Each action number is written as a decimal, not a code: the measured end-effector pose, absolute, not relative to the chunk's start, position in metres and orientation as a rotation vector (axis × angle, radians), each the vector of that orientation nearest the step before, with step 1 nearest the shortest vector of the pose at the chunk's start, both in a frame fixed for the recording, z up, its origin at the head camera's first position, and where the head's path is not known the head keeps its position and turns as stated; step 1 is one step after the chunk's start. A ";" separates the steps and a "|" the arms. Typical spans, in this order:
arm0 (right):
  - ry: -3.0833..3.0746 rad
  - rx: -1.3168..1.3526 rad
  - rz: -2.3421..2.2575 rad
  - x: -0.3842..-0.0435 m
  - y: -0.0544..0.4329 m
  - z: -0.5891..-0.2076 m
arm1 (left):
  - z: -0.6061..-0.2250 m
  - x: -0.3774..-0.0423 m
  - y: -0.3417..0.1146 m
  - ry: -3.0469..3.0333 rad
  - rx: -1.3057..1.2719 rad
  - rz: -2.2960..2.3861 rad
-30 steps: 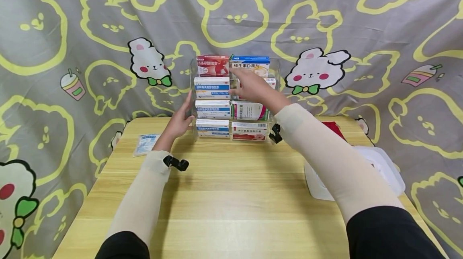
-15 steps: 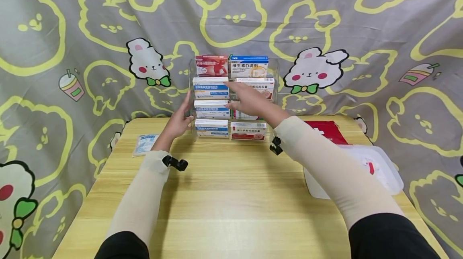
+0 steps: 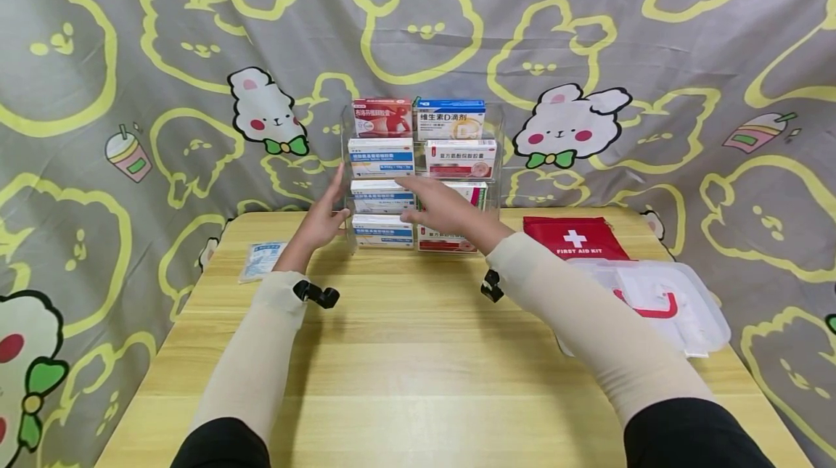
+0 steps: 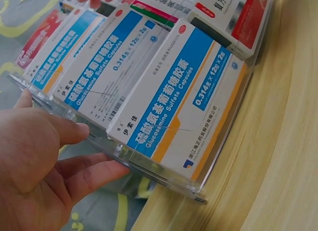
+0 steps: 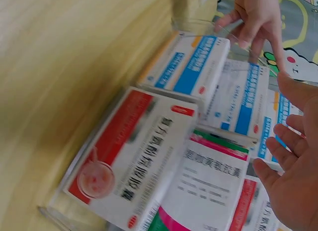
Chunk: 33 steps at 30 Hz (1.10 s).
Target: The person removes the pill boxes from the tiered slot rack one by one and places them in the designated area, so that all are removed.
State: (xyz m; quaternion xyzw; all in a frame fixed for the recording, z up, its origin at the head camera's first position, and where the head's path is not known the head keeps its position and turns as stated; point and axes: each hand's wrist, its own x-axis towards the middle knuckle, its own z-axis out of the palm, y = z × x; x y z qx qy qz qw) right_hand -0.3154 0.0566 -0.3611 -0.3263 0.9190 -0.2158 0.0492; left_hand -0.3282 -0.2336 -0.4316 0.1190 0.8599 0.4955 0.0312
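A clear tiered acrylic rack [image 4: 164,179] stands against the curtain, with medicine boxes in two columns. On its left are a red box [image 3: 382,118] at the top and white-and-blue glucosamine capsule boxes [image 4: 181,99] below. On its right are a blue-topped vitamin D box [image 3: 451,120], white-and-red boxes [image 3: 461,160] and a white box with a pink-and-green edge [image 5: 201,184]. My left hand [image 3: 321,220] rests against the rack's left side, fingers extended. In front of the lower tiers my right hand [image 3: 447,208] hovers with straight fingers and holds nothing, hiding part of the right column.
A red first aid kit pouch [image 3: 575,239] lies at the back right, behind a translucent plastic box [image 3: 702,301] with a red handle. A small white-and-blue packet [image 3: 263,260] lies to the left of my left hand. The patterned curtain [image 3: 418,25] hangs right behind the rack.
My right hand has moved down from the upper tiers to the lower ones, uncovering the vitamin D box and the white-and-red box below it. My left hand stays at the rack's side.
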 end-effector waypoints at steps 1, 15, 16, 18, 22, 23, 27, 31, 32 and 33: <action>2.793 -0.986 -0.658 -0.315 0.056 -0.364 | -0.431 -0.328 -0.234 2.648 0.370 1.524; 2.734 -0.949 -0.748 -0.311 0.052 -0.399 | -0.429 -0.327 -0.234 2.643 0.357 1.503; 2.732 -0.940 -0.755 -0.311 0.052 -0.402 | -0.429 -0.327 -0.234 2.646 0.362 1.499; 2.738 -0.919 -0.758 -0.312 0.052 -0.406 | -0.430 -0.327 -0.234 2.651 0.367 1.502; 2.767 -0.897 -0.760 -0.314 0.051 -0.413 | -0.431 -0.327 -0.234 2.651 0.364 1.518; 2.775 -0.895 -0.767 -0.314 0.051 -0.414 | -0.431 -0.327 -0.234 2.650 0.358 1.523; 2.795 -0.904 -0.814 -0.313 0.050 -0.418 | -0.431 -0.328 -0.233 2.648 0.355 1.511; 2.807 -0.902 -0.851 -0.310 0.049 -0.422 | -0.430 -0.327 -0.233 2.651 0.358 1.496; 2.811 -0.899 -0.855 -0.310 0.049 -0.423 | -0.430 -0.327 -0.233 2.649 0.355 1.498; 2.814 -0.894 -0.857 -0.310 0.049 -0.425 | -0.430 -0.327 -0.233 2.647 0.356 1.498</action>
